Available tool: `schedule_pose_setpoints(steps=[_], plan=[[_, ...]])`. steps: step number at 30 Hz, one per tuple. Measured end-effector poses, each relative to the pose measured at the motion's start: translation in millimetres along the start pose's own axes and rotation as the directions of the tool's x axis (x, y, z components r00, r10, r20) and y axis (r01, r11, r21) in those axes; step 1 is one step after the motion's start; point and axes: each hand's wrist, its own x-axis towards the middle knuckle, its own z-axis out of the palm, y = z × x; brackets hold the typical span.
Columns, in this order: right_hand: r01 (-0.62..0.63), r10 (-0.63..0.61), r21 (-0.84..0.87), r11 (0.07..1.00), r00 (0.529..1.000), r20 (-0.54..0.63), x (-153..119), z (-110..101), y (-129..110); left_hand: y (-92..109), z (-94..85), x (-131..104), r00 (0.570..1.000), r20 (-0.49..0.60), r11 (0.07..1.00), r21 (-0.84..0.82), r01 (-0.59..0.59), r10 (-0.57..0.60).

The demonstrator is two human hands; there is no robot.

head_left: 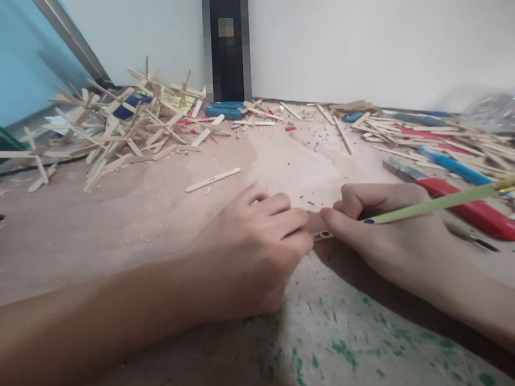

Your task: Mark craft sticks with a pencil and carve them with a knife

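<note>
My right hand (395, 227) is closed round a pale green pencil (437, 203) with purple marks and a shiny gold band at its upper end. It slants down to the left, under my thumb, and its lower end disappears at the fingers of my left hand (259, 238). That hand is curled, knuckles up, its fingertips hidden. A brownish sliver shows between the two hands, but what my left fingers hold cannot be made out. Just beyond my right hand lies a red-handled tool (475, 209) with a grey metal end.
A tangled heap of wooden craft sticks (126, 125) stands at the back left. More sticks (472, 141) lie at right beside a blue pen-like tool (456, 166). One notched stick (213, 179) lies beyond my left hand. A blue object (225, 110) sits near the wall.
</note>
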Motion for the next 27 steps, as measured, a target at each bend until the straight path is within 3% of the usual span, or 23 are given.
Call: schedule_pose_setpoints(steps=[27], plan=[[0.013,-0.013,-0.016,1.0,1.0,-0.011,-0.2,-0.1,-3.2,-1.3,1.5,-1.0,1.0,0.009,1.0,0.019,-0.016,0.016]])
